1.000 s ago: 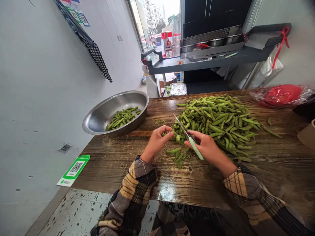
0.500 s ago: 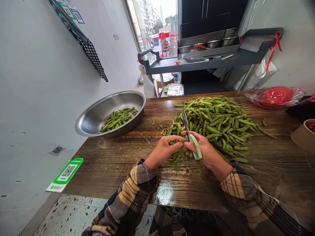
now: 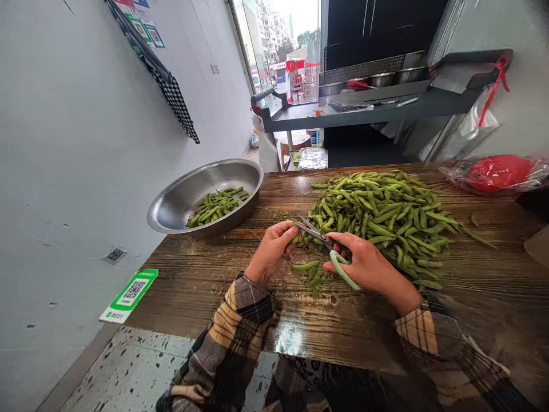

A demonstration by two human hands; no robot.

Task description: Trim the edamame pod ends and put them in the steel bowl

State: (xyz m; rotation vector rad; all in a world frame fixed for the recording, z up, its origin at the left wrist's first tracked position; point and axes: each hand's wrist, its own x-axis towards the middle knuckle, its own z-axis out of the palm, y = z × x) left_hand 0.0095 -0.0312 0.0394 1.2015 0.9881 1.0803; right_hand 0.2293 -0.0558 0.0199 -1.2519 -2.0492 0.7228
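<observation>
My left hand pinches a green edamame pod between thumb and fingers; most of the pod is hidden. My right hand is closed around the pale green handles of a pair of scissors. The parted blades point left and reach the pod at my left fingertips. Behind and to the right of my hands lies a large heap of edamame pods. Below the scissors, one pod and a few small trimmings rest on the wooden table.
A steel basin holding several pods stands at the table's back left. A green QR-code card sits at the left edge. Red stuff in a clear plastic bag lies back right. Beyond the table stands a grey cart.
My hands have moved apart. The scissors have swung from pointing up and away to pointing left, blades now parted at the pod. The view has shifted slightly left.
</observation>
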